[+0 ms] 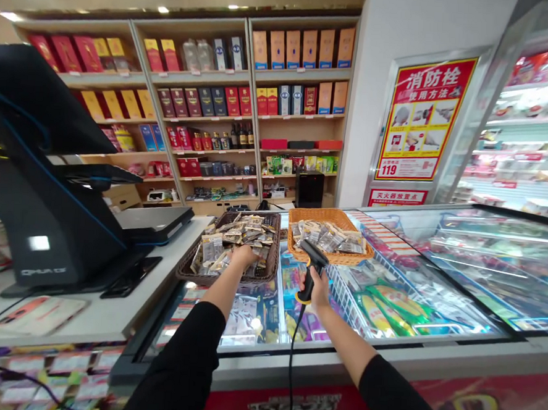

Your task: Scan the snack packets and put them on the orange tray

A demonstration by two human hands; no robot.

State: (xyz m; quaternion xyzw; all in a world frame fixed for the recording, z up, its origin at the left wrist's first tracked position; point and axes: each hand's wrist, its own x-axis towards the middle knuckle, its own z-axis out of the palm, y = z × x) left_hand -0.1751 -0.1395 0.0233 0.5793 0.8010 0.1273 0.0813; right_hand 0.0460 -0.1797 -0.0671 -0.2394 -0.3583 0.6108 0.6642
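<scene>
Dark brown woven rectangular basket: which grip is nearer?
Left. The left grip is inside the dark brown woven basket, among small shiny plastic packets; the right grip is outside, to its right, holding a black-and-yellow gun-shaped scanner.

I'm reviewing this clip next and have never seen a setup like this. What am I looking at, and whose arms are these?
There is no machine arm here: both black-sleeved arms belong to a person wearing a camera on their head. The single picture looks forward and down from there.

The right hand holds what looks like a handheld scanner, with a cable hanging below. The left hand reaches into a dark woven basket of small packets; whether it grips one is unclear.

Beside it, an orange basket holds more packets. Both sit on a glass-topped freezer. To the left is a counter with a dark screen unit.
</scene>
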